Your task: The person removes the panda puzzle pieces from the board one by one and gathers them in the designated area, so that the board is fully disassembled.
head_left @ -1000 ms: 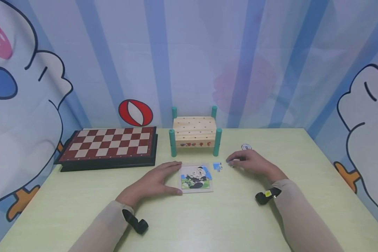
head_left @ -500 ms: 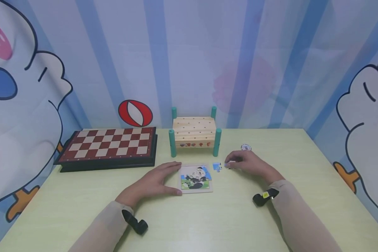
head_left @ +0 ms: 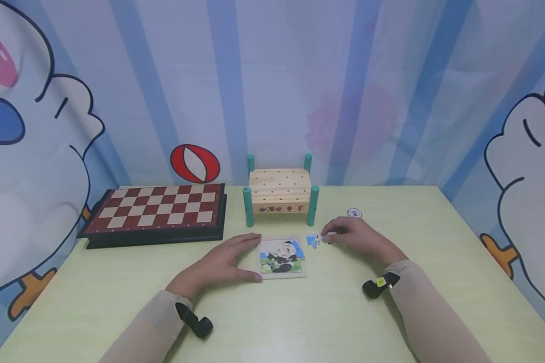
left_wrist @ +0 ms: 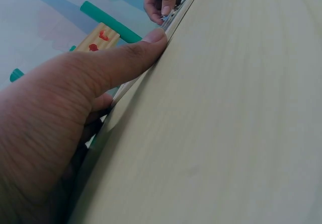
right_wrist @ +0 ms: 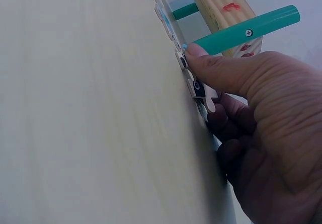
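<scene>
Holding: left hand braces puzzle tray, thumb and fingers spread along its 9 o'clock edge.
Pinching: right hand grips loose piece, fingers curled, on table at tray's 2 o'clock.
Nearby: blue piece, peg bench at 12, chessboard at 10.
Risk: thin piece may slip from fingertips; tray may slide if pressed unevenly.

I've got a chessboard far left, wooden peg bench mid-back, and a small white disc beside it
</scene>
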